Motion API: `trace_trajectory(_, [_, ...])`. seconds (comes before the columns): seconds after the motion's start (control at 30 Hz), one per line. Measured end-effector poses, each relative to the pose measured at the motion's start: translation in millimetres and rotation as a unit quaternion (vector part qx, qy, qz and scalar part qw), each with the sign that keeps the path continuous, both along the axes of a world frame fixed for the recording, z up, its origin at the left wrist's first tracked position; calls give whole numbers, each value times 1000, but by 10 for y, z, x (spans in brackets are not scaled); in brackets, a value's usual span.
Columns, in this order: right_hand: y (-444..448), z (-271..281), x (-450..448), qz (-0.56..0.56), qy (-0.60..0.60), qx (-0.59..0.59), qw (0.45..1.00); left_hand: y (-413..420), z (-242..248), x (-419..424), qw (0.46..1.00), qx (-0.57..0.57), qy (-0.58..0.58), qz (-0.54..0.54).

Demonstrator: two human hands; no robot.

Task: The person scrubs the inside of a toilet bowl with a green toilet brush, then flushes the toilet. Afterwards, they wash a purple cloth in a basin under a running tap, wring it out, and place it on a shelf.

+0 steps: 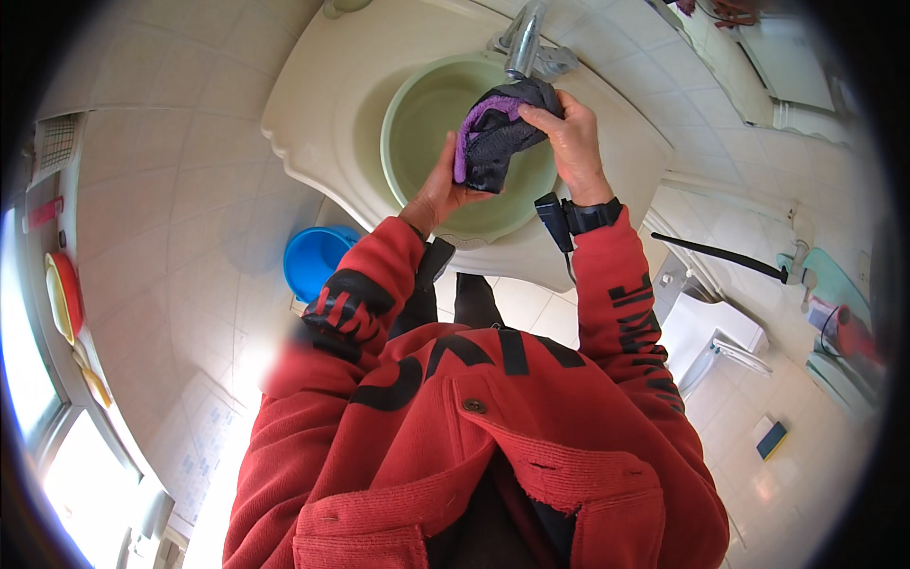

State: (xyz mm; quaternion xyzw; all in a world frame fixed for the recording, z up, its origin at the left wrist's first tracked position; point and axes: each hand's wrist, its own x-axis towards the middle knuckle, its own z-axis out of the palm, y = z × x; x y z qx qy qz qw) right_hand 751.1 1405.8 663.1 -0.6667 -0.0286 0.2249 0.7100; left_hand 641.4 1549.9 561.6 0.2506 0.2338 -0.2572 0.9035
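Both my hands hold a bundled dark grey and purple cloth (498,139) over a pale green plastic basin (398,149). My left hand (442,190) supports the bundle from its lower left side. At its upper right edge, my right hand (571,142) grips the grey fabric between thumb and fingers. The basin sits in a cream washbasin (320,107) and appears to hold water. A chrome faucet (525,46) reaches over the basin's rim, just above the cloth. Whether water is running cannot be seen.
A blue bucket (316,262) stands low at the left of the washbasin. To the right are a black bar (718,254), a white toilet (711,334) and a sponge (771,441). Red and yellow bowls (64,299) lie on the window ledge at the left. Black devices are strapped at both wrists.
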Motion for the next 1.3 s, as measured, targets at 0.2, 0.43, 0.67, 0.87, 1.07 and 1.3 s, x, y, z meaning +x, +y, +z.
trace_trajectory(0.2, [71,-224,-482,105,-308,-207,923,-69,120,-7,965,-194,-51,168])
trace_trajectory(0.43, [-260,-524,-547,197,-48,-53,978,-26,212,-90,990,-49,87,103])
trace_trajectory(0.67, [-157,-849,-346,137,249,307,908,-129,382,-101,982,-150,88,77])
trace_trajectory(0.87, [-42,-774,-247,137,212,225,941,-94,483,-82,997,-65,49,5])
trace_trajectory(1.07, [-27,-899,-207,106,161,119,974,-124,384,-46,997,-2,72,15])
trace_trajectory(1.3, [65,-1031,-258,14,-48,-193,980,-154,350,-4,995,21,73,62])
